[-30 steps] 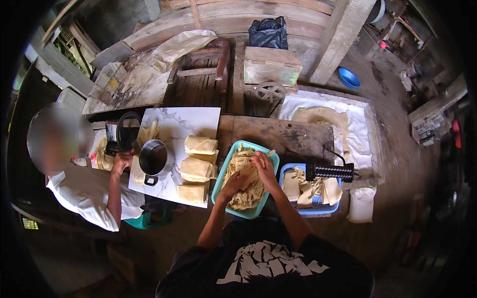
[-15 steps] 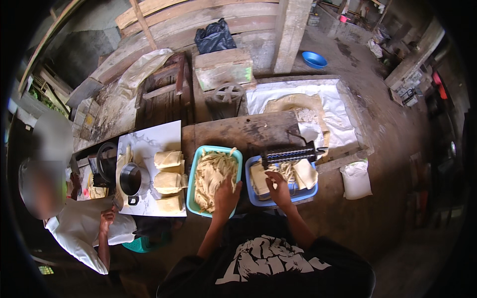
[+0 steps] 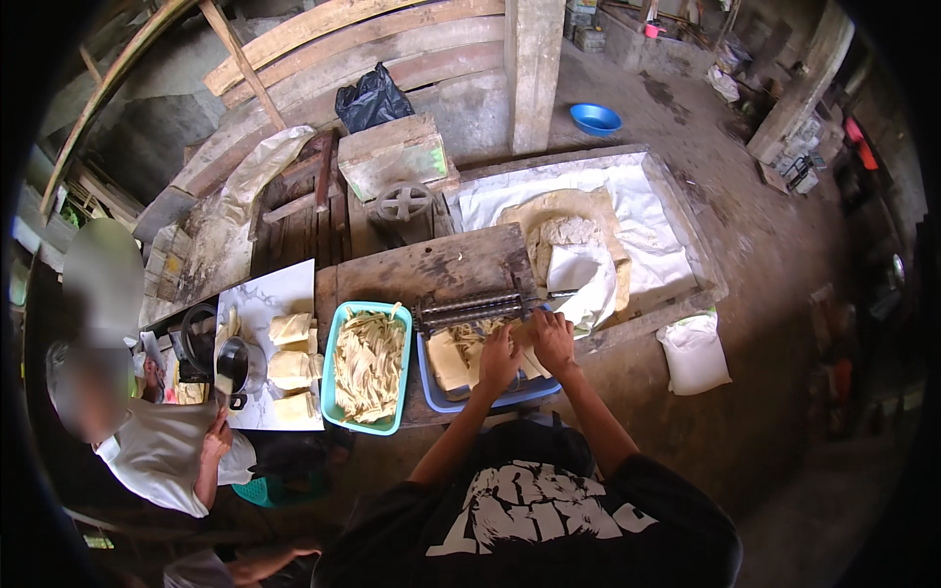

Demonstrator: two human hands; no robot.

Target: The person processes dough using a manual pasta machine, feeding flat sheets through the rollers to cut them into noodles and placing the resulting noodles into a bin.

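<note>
Mid-frame, both hands (image 3: 527,351) lay curled on dough sheets (image 3: 453,359) in the blue tray (image 3: 490,400), best lifted gently, flat.

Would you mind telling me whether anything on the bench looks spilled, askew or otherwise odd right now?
Nothing stands out. Both hands, left and right, are in the blue tray of dough sheets below the roller. The cut strips stay inside the teal tray, and the dough blocks sit stacked on their board.

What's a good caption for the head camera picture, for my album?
Both hands, left hand and right hand, reach into a blue tray of dough sheets beside a teal tray of cut strips.
</note>
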